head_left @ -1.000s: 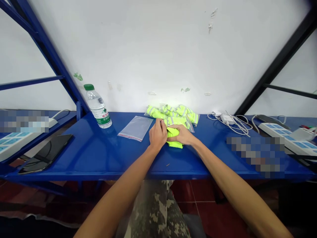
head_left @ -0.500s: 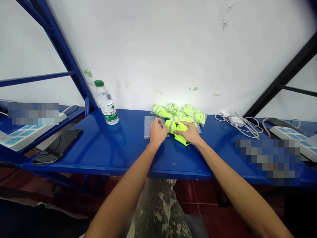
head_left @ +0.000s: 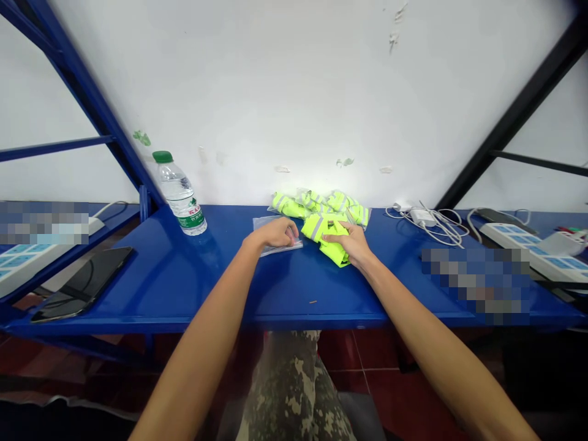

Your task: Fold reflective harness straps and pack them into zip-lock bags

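A folded neon-yellow reflective vest (head_left: 316,226) lies on the blue table, with grey reflective bands across it. My right hand (head_left: 354,245) grips its right side, thumb across the top. To the left, my left hand (head_left: 274,233) is over a flat clear zip bag (head_left: 264,222), its curled fingers pinching near the bag's right edge; the fingertips are partly hidden. Behind the vest, against the wall, several similar yellow vests (head_left: 340,201) sit bundled in clear bags.
A water bottle (head_left: 184,199) with a green cap stands left on the table (head_left: 215,282). White cables and a charger (head_left: 422,217) lie to the right. Dark phones (head_left: 85,285) and power strips (head_left: 537,248) are at the sides. Slanted posts (head_left: 87,92) frame the table.
My left hand has moved left, away from the vest and onto the clear bag, which now sits turned. My right hand keeps hold of the vest. The view has shifted slightly.
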{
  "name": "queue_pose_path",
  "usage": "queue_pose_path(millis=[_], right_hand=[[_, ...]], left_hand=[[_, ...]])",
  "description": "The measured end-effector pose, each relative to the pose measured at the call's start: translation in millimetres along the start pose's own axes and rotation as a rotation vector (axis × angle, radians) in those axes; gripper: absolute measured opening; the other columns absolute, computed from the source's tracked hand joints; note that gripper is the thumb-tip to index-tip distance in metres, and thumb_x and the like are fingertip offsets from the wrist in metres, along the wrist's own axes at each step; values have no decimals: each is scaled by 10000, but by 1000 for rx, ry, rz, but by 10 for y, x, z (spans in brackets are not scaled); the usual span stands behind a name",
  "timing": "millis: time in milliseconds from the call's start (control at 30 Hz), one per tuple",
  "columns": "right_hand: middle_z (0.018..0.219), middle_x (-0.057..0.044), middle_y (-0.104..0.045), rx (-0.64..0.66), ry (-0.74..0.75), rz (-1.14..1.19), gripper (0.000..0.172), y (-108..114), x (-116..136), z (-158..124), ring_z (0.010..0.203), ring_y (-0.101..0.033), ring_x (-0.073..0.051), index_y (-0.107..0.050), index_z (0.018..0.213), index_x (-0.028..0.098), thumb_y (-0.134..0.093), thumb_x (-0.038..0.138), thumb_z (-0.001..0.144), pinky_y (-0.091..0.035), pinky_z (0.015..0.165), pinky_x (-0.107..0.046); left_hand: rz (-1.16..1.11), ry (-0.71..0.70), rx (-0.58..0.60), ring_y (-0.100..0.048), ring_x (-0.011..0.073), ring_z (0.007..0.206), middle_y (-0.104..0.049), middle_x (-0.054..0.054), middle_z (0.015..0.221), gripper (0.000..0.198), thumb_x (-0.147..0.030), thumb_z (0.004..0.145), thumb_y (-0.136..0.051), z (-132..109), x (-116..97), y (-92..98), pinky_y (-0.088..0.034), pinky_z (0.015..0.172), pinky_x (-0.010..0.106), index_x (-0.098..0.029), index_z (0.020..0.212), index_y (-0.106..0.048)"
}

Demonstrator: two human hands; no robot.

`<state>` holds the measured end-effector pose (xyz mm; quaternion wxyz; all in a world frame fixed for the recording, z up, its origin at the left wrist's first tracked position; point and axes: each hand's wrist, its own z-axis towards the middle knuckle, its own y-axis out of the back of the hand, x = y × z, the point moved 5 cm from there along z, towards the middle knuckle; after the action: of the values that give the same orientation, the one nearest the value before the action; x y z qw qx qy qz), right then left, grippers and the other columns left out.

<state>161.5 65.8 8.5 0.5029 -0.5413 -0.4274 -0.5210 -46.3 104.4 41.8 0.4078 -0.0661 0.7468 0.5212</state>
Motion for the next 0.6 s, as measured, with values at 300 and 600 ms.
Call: queue_pose_path(millis=[300,600], right_hand=[[871,-54,-760,111,-46,275,545,38,72,-17,818,-724,-274,-713,933,175,-878,126,416,-600,729,-381],[809,-65,-754,112,-125,261,570,31,36,-23,825,-730,-302,-700,980,176,-877,105,443,-619,749,-426]], left_hand=[[-616,25,-445,-572,108,528,-659,2,642,276,-121,584,-793,276,35,-352,-428,526,216,-152,778,-599],[-969,103,-302,-643,112,629,-671,6,658,264,-28,651,-726,257,48,-456,-521,723,275,-143,824,-563]])
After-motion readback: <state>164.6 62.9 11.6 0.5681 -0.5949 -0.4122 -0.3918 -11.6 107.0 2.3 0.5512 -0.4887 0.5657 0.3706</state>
